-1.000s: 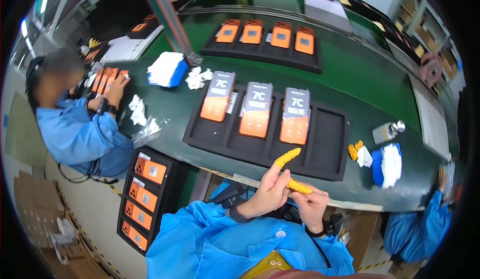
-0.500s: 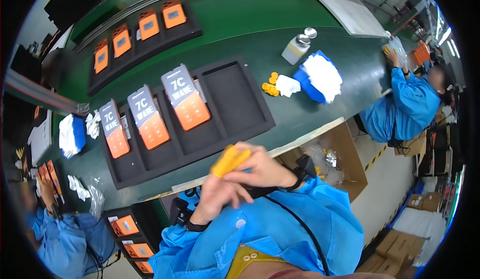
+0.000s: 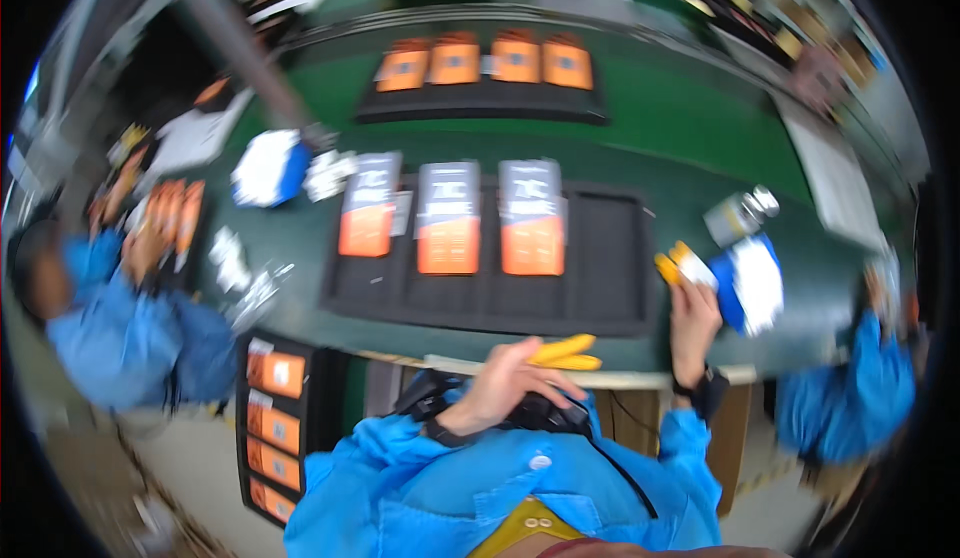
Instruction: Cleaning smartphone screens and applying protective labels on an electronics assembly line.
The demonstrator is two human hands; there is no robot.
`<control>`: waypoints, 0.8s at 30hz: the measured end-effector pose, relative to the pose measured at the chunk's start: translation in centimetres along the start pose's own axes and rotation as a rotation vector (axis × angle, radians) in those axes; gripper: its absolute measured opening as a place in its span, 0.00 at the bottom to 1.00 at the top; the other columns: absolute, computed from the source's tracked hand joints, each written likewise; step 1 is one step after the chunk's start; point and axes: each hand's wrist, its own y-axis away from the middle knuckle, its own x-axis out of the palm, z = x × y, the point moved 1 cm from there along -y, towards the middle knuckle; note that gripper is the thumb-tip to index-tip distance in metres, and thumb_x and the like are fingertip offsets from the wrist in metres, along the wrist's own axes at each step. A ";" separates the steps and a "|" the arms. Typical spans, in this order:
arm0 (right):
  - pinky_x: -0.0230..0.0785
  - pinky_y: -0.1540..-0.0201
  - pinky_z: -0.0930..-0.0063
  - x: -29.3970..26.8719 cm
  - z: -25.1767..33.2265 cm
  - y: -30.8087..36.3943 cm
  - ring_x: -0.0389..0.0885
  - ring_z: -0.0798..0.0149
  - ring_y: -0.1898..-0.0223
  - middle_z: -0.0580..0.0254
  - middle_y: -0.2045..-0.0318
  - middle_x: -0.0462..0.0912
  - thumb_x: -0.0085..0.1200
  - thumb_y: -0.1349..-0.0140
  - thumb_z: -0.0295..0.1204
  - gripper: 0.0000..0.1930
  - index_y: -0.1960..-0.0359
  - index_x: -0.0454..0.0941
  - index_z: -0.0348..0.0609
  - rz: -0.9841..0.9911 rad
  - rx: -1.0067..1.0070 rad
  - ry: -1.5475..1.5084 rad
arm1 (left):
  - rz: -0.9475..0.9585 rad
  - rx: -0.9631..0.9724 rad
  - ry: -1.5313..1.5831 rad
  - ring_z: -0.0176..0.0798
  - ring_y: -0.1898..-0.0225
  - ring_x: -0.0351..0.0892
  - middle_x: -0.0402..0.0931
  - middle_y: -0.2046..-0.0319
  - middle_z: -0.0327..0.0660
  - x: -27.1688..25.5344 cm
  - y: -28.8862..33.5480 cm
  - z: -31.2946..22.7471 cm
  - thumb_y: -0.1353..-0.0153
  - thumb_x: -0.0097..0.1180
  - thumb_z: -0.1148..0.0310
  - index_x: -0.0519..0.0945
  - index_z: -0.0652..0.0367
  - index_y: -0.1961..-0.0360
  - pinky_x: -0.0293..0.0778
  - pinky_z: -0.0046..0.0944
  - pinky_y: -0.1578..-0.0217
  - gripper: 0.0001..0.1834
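My left hand (image 3: pixel 510 386) is over the table's front edge, palm turned partly inward, with yellow finger cots (image 3: pixel 565 350) on outstretched fingers. No object lies in it. My right hand (image 3: pixel 695 320) reaches to the table's right side, fingertips at a crumpled white wipe (image 3: pixel 699 271) and a small pile of yellow finger cots (image 3: pixel 672 261). Blur hides whether those fingers grip anything. Between the hands and beyond them, a black compartment tray (image 3: pixel 610 258) holds three grey-and-orange phone-shaped pieces (image 3: pixel 448 220), each in its own slot; the right-hand slot is bare.
A pump bottle (image 3: pixel 738 216) and a blue box of white wipes (image 3: pixel 757 286) stand at right. Another black tray (image 3: pixel 480 103) with several orange phones lies farther back. More orange phones sit in a rack (image 3: pixel 272 428) at lower left. Co-workers (image 3: pixel 130 308) sit on both sides.
My hands have come apart: the right left the left hand's finger cots and moved right to the pile. My view has turned, so the trays now look level.
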 end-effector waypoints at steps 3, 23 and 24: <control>0.68 0.68 0.67 -1.1 -0.7 0.7 0.75 0.56 0.73 0.54 0.74 0.76 0.57 0.46 0.21 0.05 0.67 0.79 0.34 -0.112 -0.056 -0.067 | 0.071 0.090 0.075 0.53 0.49 0.74 0.67 0.44 0.58 -0.3 -1.0 0.9 0.31 0.32 0.55 0.62 0.74 0.41 0.70 0.44 0.49 0.31; 0.65 0.73 0.81 0.3 -2.4 -1.4 0.69 0.76 0.78 0.67 0.79 0.74 0.58 0.44 0.21 0.05 0.71 0.74 0.34 0.120 0.177 -0.264 | -0.104 0.192 0.042 0.39 0.63 0.78 0.77 0.59 0.51 -1.8 -0.5 0.5 0.31 0.36 0.56 0.72 0.70 0.48 0.76 0.32 0.64 0.26; 0.65 0.72 0.83 0.4 -2.5 -1.2 0.71 0.77 0.77 0.68 0.79 0.74 0.58 0.44 0.22 0.06 0.72 0.73 0.35 0.107 0.152 -0.283 | -0.135 0.191 -0.060 0.36 0.65 0.78 0.78 0.61 0.49 -1.9 -0.6 0.6 0.33 0.40 0.59 0.75 0.69 0.51 0.75 0.31 0.66 0.23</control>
